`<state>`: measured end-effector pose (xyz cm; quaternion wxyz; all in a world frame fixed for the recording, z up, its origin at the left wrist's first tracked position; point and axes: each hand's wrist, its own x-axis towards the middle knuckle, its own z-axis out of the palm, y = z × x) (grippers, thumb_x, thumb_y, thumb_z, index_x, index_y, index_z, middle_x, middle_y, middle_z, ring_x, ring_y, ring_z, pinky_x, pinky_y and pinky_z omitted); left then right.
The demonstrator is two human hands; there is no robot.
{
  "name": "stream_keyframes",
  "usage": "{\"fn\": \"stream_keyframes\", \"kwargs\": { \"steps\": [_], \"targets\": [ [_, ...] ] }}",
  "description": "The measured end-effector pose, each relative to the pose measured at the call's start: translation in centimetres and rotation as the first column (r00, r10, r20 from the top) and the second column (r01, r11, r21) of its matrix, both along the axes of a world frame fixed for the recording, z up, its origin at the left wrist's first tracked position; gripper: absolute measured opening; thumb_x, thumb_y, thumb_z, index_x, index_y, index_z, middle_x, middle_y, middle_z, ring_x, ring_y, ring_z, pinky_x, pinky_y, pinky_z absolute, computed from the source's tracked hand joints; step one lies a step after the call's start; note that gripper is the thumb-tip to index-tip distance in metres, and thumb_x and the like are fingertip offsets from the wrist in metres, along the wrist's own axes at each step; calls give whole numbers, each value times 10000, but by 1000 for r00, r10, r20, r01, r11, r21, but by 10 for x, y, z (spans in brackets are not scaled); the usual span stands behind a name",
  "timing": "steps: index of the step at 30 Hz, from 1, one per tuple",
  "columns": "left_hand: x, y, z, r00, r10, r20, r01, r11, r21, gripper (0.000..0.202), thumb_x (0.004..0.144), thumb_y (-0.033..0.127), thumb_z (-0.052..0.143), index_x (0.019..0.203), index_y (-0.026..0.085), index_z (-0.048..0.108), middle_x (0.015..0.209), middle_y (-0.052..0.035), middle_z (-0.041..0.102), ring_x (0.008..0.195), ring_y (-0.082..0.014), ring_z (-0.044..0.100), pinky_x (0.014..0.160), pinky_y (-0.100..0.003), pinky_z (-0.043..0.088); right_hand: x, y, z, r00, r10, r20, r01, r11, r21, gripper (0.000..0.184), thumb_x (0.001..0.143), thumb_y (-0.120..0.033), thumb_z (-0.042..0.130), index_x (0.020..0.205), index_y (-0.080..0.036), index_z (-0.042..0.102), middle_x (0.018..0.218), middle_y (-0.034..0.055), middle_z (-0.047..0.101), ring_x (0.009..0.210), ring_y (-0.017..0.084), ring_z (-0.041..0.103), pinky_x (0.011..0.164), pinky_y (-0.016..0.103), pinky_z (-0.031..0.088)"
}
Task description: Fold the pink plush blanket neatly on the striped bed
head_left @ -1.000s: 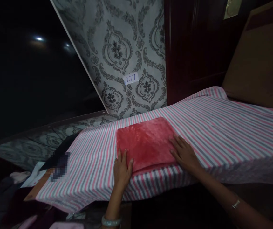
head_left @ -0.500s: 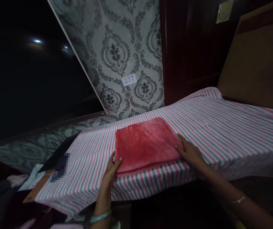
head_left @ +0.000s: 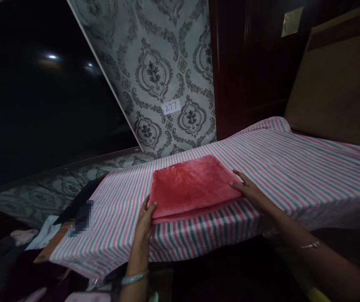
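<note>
A folded red plush cloth [head_left: 188, 186] lies flat near the front edge of a surface covered by a pink, grey and white striped sheet [head_left: 293, 167]. My left hand [head_left: 145, 220] presses against the cloth's front left corner, thumb on top of the edge. At the cloth's right corner my right hand [head_left: 252, 193] rests with its fingers against the side of the fold. Each wrist carries a bangle.
A patterned grey wall [head_left: 164, 71] with a small label reading 277 [head_left: 171, 107] rises behind. A dark wooden panel [head_left: 245, 67] and a brown headboard [head_left: 340, 84] stand at the right. Dark clothes and papers [head_left: 41, 239] lie low at the left.
Both hands slid off the top of the red cloth to its side edges: the left one to the front left corner, the right one to the right corner.
</note>
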<state>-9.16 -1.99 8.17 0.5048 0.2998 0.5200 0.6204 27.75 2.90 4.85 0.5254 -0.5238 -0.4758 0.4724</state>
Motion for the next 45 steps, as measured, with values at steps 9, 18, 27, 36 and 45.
{"fn": "stream_keyframes", "kwargs": {
  "steps": [9, 18, 27, 36, 45],
  "targets": [
    [-9, -15, -22, 622, 208, -755, -155, 978, 142, 760, 756, 389, 697, 1419, 93, 472, 1206, -207, 635, 1111, -355, 630, 960, -541, 501, -14, -17, 11, 984, -35, -172, 19, 995, -96, 884, 765, -409, 719, 1527, -192, 328, 987, 72, 739, 854, 244, 714, 729, 317, 590],
    [80, -34, -35, -168, 314, -934, 456, 865, 209, 760, 798, 232, 670, 1509, 232, 404, 1539, -164, 419, 1443, -360, 324, 1182, -626, 154, -12, -16, 12, 993, -28, -115, 15, 993, -117, 809, 816, -468, 646, 1519, -209, 339, 1069, 99, 727, 852, 259, 699, 615, 322, 551],
    [147, -7, -45, -246, 351, -903, 431, 875, 223, 787, 802, 218, 646, 1528, 157, 347, 1460, -197, 497, 1283, -365, 473, 1024, -564, 391, -23, -15, 27, 957, -81, -279, 34, 985, -169, 674, 781, -426, 669, 1389, -250, 437, 1048, 62, 692, 676, 146, 617, 461, 197, 454],
    [134, 16, -8, -89, 302, -949, 476, 850, 226, 517, 805, 76, 493, 1308, 129, 597, 1166, -174, 675, 1054, -317, 618, 918, -469, 483, -18, -11, -5, 897, 19, -441, -30, 999, -20, 330, 875, -506, 427, 1012, -240, 566, 728, 44, 654, 678, 217, 658, 648, 345, 550],
    [121, 52, 116, 434, 85, -897, 431, 855, 290, 233, 708, 126, 619, 894, 233, 709, 863, -50, 708, 928, -264, 619, 937, -363, 439, -39, -14, -35, 866, 179, -466, -233, 971, -61, 474, 760, -377, 705, 1194, -230, 585, 1266, 144, 644, 1008, 248, 689, 903, 430, 548]
  ]
}}
